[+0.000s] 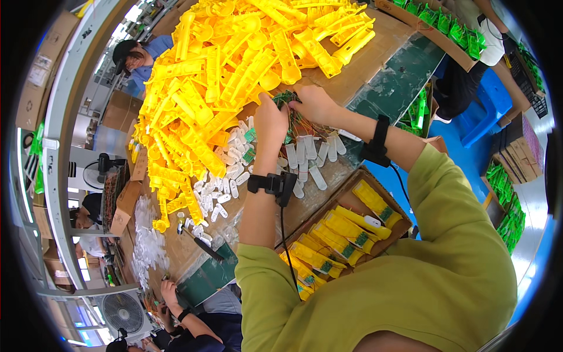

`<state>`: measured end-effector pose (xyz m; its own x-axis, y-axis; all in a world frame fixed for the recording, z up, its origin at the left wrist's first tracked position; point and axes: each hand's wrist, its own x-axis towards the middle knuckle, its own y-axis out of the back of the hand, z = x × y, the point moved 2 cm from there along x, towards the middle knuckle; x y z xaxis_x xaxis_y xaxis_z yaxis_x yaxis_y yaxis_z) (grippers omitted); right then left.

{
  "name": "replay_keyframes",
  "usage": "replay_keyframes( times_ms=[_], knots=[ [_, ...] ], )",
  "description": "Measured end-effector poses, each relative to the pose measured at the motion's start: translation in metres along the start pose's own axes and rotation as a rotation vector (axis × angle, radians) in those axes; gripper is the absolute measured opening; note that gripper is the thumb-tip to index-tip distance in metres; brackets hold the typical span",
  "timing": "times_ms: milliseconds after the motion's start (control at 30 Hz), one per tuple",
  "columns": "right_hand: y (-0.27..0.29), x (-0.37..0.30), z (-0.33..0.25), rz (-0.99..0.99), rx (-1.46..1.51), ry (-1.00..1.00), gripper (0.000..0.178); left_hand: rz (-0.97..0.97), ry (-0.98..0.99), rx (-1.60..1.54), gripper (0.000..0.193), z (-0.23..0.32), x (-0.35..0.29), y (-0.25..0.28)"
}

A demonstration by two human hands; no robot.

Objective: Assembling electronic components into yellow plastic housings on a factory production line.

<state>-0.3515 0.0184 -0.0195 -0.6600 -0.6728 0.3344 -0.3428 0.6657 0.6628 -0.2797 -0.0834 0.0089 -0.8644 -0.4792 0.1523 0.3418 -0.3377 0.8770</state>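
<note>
My left hand (pixel 272 122) and my right hand (pixel 316 105) are close together over the table, fingers closed at a tangle of green circuit boards with thin wires (pixel 286 98). The fingers partly hide which boards each one grips. Below my hands hang or lie several flat whitish translucent pieces (pixel 301 150) joined to the wires. Just left of my left wrist lie small white plastic parts (pixel 234 146). Beyond them rises a large heap of yellow plastic housings (pixel 223 70). A black strap with a device and a cable is on each forearm.
Right before my body stands a cardboard box (pixel 404 218) of yellow housings with green boards. A black-handled tool (pixel 206 247) lies at the table's near left. Green parts fill a carton (pixel 448 26) at far right, near a blue stool (pixel 489 105). Co-workers sit on the left.
</note>
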Motion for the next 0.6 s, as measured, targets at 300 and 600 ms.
replay_keyframes(
  times_ms=[300, 600],
  knots=[
    [0.001, 0.007, 0.018, -0.258, 0.386, 0.051, 0.033, -0.004, -0.461, -0.253, 0.040, -0.023, 0.005, 0.001],
    [0.009, 0.000, 0.019, -0.197, 0.164, 0.199, 0.027, -0.057, -0.269, -0.099, 0.028, -0.007, 0.002, 0.007]
  ],
)
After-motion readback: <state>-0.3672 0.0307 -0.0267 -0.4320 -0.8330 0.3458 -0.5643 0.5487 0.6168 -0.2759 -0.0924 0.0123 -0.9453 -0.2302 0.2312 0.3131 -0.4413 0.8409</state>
